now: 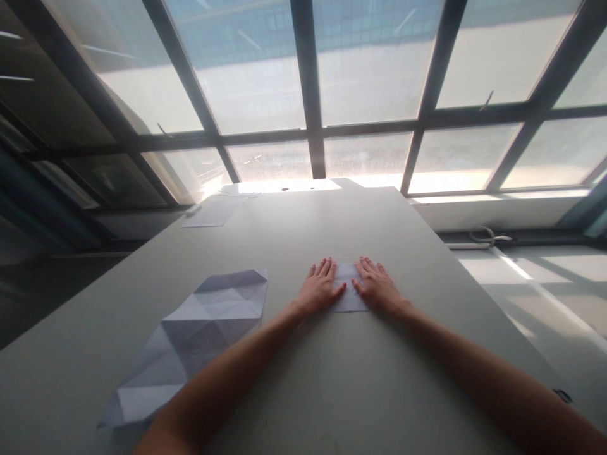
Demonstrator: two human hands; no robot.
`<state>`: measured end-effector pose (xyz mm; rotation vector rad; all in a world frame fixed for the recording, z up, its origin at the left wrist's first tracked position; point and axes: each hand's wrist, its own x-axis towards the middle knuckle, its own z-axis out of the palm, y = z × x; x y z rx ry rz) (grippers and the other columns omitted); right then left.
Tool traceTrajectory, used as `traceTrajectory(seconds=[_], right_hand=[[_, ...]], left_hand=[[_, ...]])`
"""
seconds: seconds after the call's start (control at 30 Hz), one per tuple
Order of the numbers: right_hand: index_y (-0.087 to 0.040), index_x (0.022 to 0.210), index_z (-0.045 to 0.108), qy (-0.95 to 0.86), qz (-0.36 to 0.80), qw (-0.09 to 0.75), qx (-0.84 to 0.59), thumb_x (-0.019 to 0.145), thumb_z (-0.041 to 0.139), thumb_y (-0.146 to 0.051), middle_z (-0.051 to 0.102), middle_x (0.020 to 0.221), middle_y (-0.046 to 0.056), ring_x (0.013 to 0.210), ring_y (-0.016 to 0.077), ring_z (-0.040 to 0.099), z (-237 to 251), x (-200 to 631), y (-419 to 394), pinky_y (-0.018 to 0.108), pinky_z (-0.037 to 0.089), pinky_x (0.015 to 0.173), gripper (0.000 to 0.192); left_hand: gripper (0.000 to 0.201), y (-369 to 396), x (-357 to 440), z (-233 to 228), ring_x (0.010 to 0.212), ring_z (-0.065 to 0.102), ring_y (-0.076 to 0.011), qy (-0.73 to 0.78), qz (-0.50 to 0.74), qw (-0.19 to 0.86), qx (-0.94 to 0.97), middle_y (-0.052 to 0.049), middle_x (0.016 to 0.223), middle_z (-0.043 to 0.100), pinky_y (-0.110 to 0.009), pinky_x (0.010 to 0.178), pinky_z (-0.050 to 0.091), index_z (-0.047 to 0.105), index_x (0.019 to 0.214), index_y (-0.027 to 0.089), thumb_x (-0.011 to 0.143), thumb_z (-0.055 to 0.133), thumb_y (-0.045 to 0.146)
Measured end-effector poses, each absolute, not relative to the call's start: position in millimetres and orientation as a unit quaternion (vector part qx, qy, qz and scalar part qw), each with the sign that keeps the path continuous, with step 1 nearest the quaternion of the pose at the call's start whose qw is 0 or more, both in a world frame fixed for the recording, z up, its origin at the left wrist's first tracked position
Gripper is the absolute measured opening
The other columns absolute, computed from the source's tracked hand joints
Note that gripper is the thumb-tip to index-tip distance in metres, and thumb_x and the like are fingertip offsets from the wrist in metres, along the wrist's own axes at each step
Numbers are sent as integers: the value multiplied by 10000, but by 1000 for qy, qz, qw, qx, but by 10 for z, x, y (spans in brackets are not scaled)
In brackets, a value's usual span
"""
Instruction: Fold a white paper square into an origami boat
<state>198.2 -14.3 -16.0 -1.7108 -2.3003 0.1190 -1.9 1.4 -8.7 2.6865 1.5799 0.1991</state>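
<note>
Both hands, left [318, 288] and right [376, 288], flat, grip open, pressing small paper [348, 292]; creased sheet [199, 335] left, clear.

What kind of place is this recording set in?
Probably an office or workroom: a long grey table beneath big windows, both hands flat on small folded paper, a creased sheet alongside.

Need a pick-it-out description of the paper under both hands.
On the long grey table facing the windows, find the two hands laid flat side by side, left hand and right hand. The small folded paper lies between and under them, far smaller than the creased sheet to its left.
</note>
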Motion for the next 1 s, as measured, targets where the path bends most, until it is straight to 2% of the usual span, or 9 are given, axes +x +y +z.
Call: traceTrajectory(seconds=[0.53, 0.8, 1.0], right_hand=[[-93, 1452, 337, -796, 47, 135, -588, 941, 330, -421, 259, 1535, 155, 1423, 255, 184, -156, 1989, -140, 448, 95, 1147, 608], [-93, 1451, 341, -826, 17, 128, -549, 951, 318, -365, 286, 1525, 151, 1422, 241, 196, -100, 1963, -201, 450, 68, 1152, 570], [-117, 1486, 268, -856, 52, 126, -499, 957, 314, -381, 267, 1537, 121, 1425, 206, 194, -60, 1942, -223, 398, 135, 1154, 593]], left_hand=[[696, 15, -8, -71, 1447, 110, -239, 486, 68, 16, 871, -127, 1559, 196, -430, 1166, 79, 256, 1477, 116, 942, 281, 560], [572, -7, 0, 17, 1443, 145, -194, 434, 61, 41, 898, -47, 1560, 219, -381, 1165, 127, 265, 1485, 213, 971, 279, 463], [582, -14, 7, 25, 1443, 143, -188, 434, 64, 42, 898, -29, 1561, 216, -381, 1167, 133, 239, 1495, 236, 963, 314, 460]])
